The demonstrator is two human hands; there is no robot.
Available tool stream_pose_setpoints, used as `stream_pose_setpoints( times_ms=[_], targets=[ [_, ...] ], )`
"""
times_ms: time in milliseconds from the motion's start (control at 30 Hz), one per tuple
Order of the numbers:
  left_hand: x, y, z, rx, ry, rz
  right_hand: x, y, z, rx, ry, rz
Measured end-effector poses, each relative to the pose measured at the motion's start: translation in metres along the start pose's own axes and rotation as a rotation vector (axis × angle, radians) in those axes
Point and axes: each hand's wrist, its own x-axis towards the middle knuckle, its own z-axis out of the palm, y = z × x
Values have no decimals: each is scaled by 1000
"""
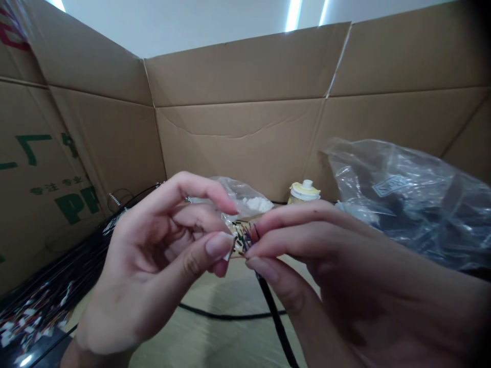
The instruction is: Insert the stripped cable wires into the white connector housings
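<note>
My left hand point(161, 255) and my right hand point(326, 271) meet in the middle of the view, pinching a small bunch of thin multicoloured wires point(241, 239) from both sides. The left thumb and fingertips press on its left end, next to a small white piece under the thumbnail. My right thumb and forefinger grip its right end. A black cable point(274, 312) runs down from that pinch, below my right thumb. The fingers hide most of the wire ends.
A thick bundle of black wires with white connectors point(49, 291) lies at the lower left. Behind my hands are a small plastic bag of white pieces point(249, 197) and a yellow-capped bottle point(305, 191). A large transparent bag point(414, 199) lies right, inside cardboard box walls point(238, 143).
</note>
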Motion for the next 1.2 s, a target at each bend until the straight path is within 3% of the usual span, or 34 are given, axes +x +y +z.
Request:
stream_pose_setpoints(
  times_ms=[367,733,1033,1200],
  targets=[
    [-5,2,0,9,48,64,-12,-10,-15,-27,-56,-78],
    [-1,1,3,-83,35,-2,-10,-14,-15,-41,-56,-23],
    [-4,-1,2,-66,40,7,-16,1,0,-90,135,-163],
    [-3,-1,3,-86,29,1,-11,-11,-13,-62,-53,-50]
  ],
)
